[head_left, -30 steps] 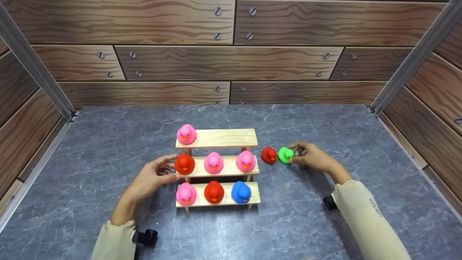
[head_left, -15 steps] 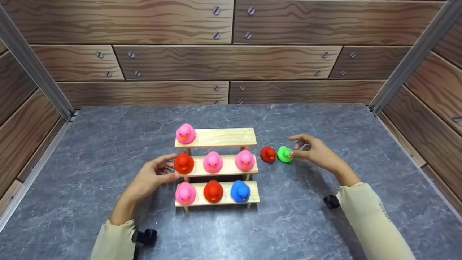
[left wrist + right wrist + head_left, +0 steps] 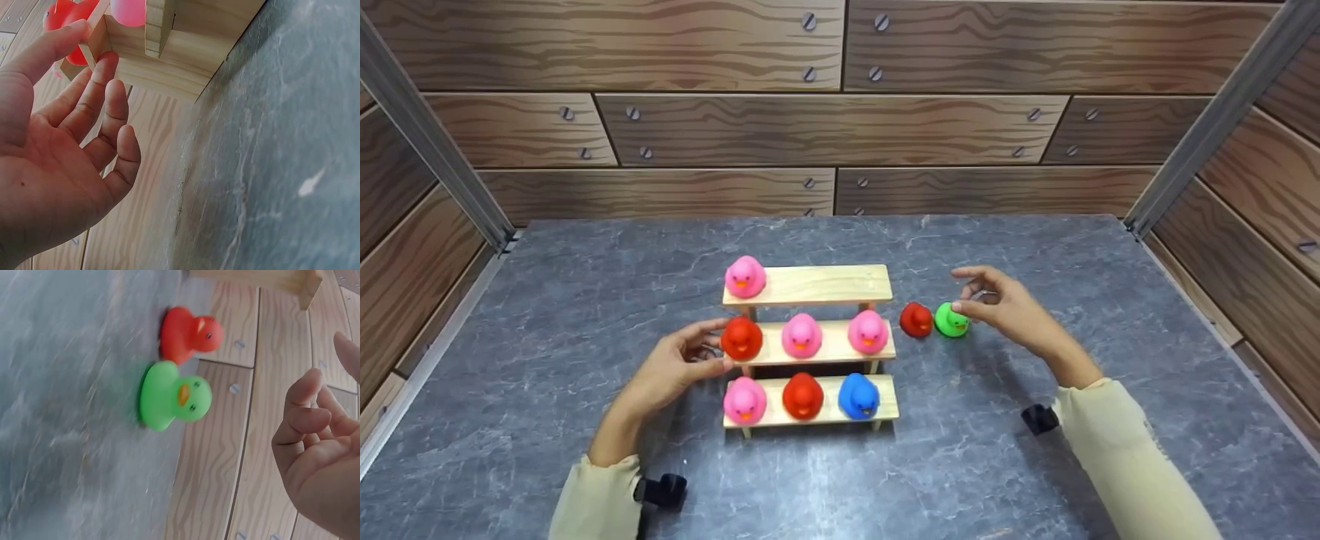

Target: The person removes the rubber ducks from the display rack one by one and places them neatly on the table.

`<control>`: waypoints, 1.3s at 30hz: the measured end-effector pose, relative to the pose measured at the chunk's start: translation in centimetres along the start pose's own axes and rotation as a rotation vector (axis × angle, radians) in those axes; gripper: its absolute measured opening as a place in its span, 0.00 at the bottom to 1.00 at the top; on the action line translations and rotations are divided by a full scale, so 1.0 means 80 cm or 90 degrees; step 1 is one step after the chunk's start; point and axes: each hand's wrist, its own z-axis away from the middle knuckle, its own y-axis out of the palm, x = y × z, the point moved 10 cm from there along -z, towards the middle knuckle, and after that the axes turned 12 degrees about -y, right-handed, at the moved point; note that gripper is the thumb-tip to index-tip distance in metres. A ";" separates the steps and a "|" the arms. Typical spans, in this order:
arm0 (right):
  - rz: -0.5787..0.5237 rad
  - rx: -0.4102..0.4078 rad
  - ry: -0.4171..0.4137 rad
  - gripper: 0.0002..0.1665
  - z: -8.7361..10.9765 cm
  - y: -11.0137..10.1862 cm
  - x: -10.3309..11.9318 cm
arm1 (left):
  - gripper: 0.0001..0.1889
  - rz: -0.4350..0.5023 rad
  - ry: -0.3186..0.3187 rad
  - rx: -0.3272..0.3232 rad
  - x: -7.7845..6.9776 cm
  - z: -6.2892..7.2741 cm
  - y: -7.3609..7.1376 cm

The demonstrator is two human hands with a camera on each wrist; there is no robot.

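Note:
My left hand [image 3: 675, 367] grips the left end of the middle step of a three-step wooden display stand [image 3: 832, 285]. In the left wrist view the thumb [image 3: 67, 36] and fingertips of that hand meet the step's edge. Beside the thumb on that step sits a red rubber duck [image 3: 742, 339]. Holding nothing, my right hand [image 3: 1012, 311] hovers with loosely bent fingers over a green rubber duck [image 3: 950, 321]. The right wrist view shows the hand apart from the green duck [image 3: 169, 396]. Left of the green one, a second red duck [image 3: 916, 320] stands on the table.
A pink duck [image 3: 745, 277] is at the left of the top step. Two pink ducks share the middle step. The bottom step bears a pink duck [image 3: 745, 400], a red duck [image 3: 802, 396] and a blue duck [image 3: 859, 396]. Wood-patterned walls [image 3: 720, 45] enclose the grey table [image 3: 585, 285].
My right hand has let go of the green duck and risen a little above it. The left hand keeps its place at the stand.

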 end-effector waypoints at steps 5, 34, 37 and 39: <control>-0.031 -0.026 0.007 0.33 -0.004 0.008 0.014 | 0.33 -0.003 0.002 0.002 -0.001 0.000 0.000; -0.183 -0.008 -0.091 0.31 -0.039 0.086 0.128 | 0.33 -0.011 -0.003 -0.009 0.002 0.000 -0.002; -0.188 -0.002 -0.101 0.31 -0.044 0.093 0.137 | 0.33 -0.008 -0.003 -0.008 0.001 0.001 -0.001; -0.193 0.003 -0.104 0.31 -0.048 0.099 0.142 | 0.33 -0.005 -0.006 -0.007 0.001 0.001 -0.002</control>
